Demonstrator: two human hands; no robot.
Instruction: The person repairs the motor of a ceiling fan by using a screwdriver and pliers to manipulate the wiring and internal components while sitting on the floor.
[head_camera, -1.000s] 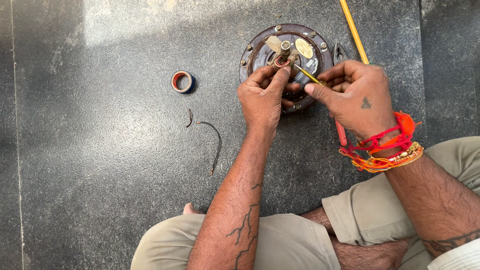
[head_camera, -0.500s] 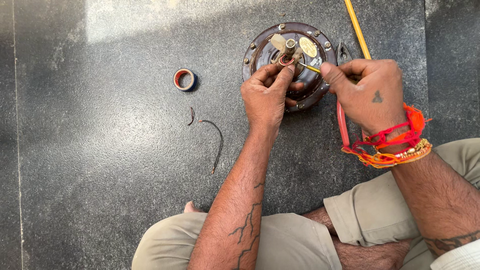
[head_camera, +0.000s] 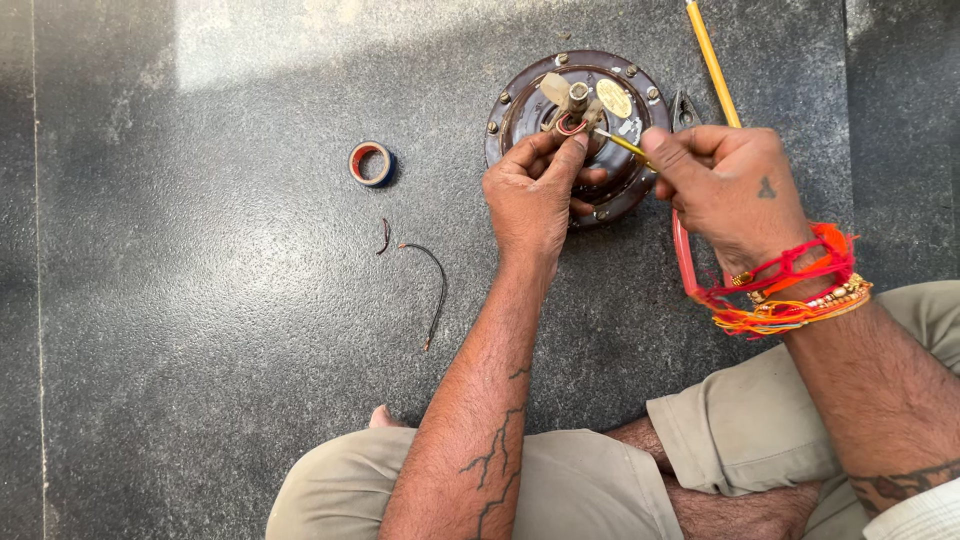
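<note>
Round dark-brown fan motor (head_camera: 520, 110) lies flat on the grey speckled stone floor (head_camera: 200, 350), at the top of the head view, just beyond the person's two hands. One oval yellowish label (head_camera: 614, 98) sits on its upper face to the right of the middle shaft, and a small cream-coloured block (head_camera: 555, 88) stands to the shaft's left; I count about eight bolt heads around the rim. The left hand (head_camera: 530, 195) rests on the motor's near side with thumb and forefinger pinched together at a small loop of red wire (head_camera: 570, 125) by the shaft. The right hand (head_camera: 725, 185) is closed in a pinch on one thin yellow wire (head_camera: 625, 145) that runs to the same spot, and a red wire (head_camera: 684, 255) hangs from under that hand. One yellow stick (head_camera: 712, 62) lies slanted beside the motor. To the left, well apart, lie one roll of red tape (head_camera: 369, 163), one long curved scrap of wire (head_camera: 436, 290) and one short scrap (head_camera: 385, 236).
</note>
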